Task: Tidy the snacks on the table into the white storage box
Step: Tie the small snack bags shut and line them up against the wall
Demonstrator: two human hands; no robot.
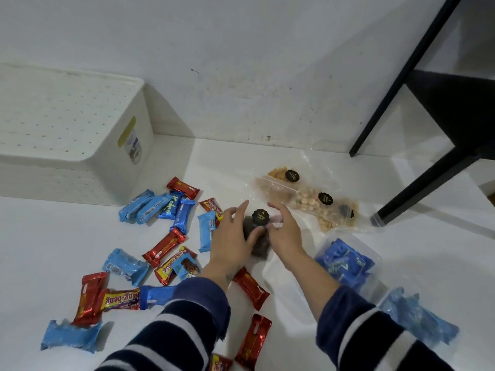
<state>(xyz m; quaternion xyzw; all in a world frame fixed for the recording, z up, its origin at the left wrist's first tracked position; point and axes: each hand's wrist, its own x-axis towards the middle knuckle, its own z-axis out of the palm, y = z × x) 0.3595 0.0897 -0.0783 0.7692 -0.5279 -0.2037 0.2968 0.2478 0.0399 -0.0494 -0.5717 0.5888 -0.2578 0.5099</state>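
A clear pouch of dark snack [257, 238] with a round black label lies in the middle of the white table [40, 236]. My left hand [232, 242] and my right hand [286, 234] close on it from either side, thumbs on top. The white storage box [115, 156] stands at the back left against the wall, its perforated bottom facing up. Several red, blue and yellow wrapped bars [164, 246] lie scattered left of my hands and in front of them. Clear pouches of pale nuts and chips [308, 202] lie behind my right hand.
A clear bag of dark blue packets [345, 263] sits to the right, with a light blue packet [417, 319] nearer the front right. A black chair leg [417, 191] stands at the right. The white wall [241, 62] closes the back.
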